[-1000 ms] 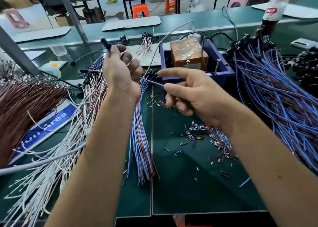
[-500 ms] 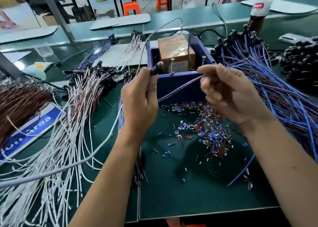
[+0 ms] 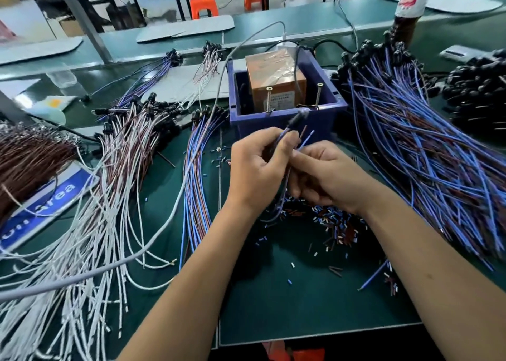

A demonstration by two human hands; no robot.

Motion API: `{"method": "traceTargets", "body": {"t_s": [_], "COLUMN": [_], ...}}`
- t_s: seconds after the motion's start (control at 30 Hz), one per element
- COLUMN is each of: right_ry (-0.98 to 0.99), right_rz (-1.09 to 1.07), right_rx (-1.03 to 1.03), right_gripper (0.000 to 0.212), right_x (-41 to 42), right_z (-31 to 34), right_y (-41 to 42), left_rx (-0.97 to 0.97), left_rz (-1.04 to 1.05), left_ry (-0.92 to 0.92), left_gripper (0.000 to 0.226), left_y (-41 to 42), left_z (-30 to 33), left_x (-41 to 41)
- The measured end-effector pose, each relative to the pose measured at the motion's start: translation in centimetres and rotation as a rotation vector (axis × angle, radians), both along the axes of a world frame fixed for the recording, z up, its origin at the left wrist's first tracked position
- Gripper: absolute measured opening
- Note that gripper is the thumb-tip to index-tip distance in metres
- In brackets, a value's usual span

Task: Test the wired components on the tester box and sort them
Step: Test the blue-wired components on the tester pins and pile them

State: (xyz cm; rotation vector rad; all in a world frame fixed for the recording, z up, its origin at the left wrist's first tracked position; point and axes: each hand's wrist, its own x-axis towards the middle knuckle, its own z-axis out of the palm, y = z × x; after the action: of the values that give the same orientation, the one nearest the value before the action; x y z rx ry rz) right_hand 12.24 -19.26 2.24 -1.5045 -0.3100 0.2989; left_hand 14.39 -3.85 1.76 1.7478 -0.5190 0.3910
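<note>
The tester box [image 3: 284, 120] is a blue bin holding a brown taped block, with two upright screws at its front rim. Just in front of it my left hand [image 3: 257, 166] grips a wired component [image 3: 297, 120] by its wires, the black head pointing up toward the screws. My right hand [image 3: 325, 174] pinches the component's loose blue and brown wire ends beside the left thumb. A big heap of blue and brown wired components [image 3: 427, 152] lies to the right. A smaller blue and brown bundle [image 3: 197, 185] lies left of my hands.
White and brown wired components [image 3: 115, 185] fan out at the left, next to a brown wire pile [image 3: 27, 163] and a blue sign. Cut insulation bits [image 3: 334, 224] litter the green mat. A grey cable [image 3: 164, 224] crosses the left. A bottle [image 3: 410, 10] stands far right.
My hands have come together and dropped lower in front of the box. The right hand has slid along the wires to their ends. The component's head now sits near the screws.
</note>
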Motion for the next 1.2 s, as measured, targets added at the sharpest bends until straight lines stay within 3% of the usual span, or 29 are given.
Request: {"method": "traceTargets", "body": {"t_s": [0.27, 0.37, 0.57, 0.7, 0.83, 1.2], "right_ry": [-0.066, -0.099, -0.194, -0.248, -0.265, -0.211], "right_rz": [-0.039, -0.029, -0.275, -0.308, -0.346, -0.413], "right_rx": [-0.184, -0.183, 0.106, 0.109, 0.142, 0.263], "right_gripper": [0.049, 0.036, 0.032, 0.013, 0.01, 0.013], "right_x": [-0.8, -0.7, 0.5, 0.5, 0.4, 0.5], "right_z": [0.5, 0.5, 0.0, -0.4, -0.2, 0.1], "right_y": [0.4, -0.4, -1.3, -1.0, -1.0, -1.2], "left_rx": [-0.208, -0.264, -0.343, -0.325, -0.324, -0.3], "left_rz": [-0.238, -0.233, -0.267, -0.35, -0.409, -0.331], "left_ry": [0.349, 0.368, 0.429, 0.5, 0.555, 0.557], "left_gripper": [0.016, 0.016, 0.022, 0.019, 0.023, 0.023], "left_y": [0.3, 0.3, 0.9, 0.9, 1.1, 1.2], "left_z": [0.0, 0.1, 0.4, 0.5, 0.5, 0.7], "left_x": [-0.1, -0.3, -0.2, -0.2, -0.2, -0.1]}}
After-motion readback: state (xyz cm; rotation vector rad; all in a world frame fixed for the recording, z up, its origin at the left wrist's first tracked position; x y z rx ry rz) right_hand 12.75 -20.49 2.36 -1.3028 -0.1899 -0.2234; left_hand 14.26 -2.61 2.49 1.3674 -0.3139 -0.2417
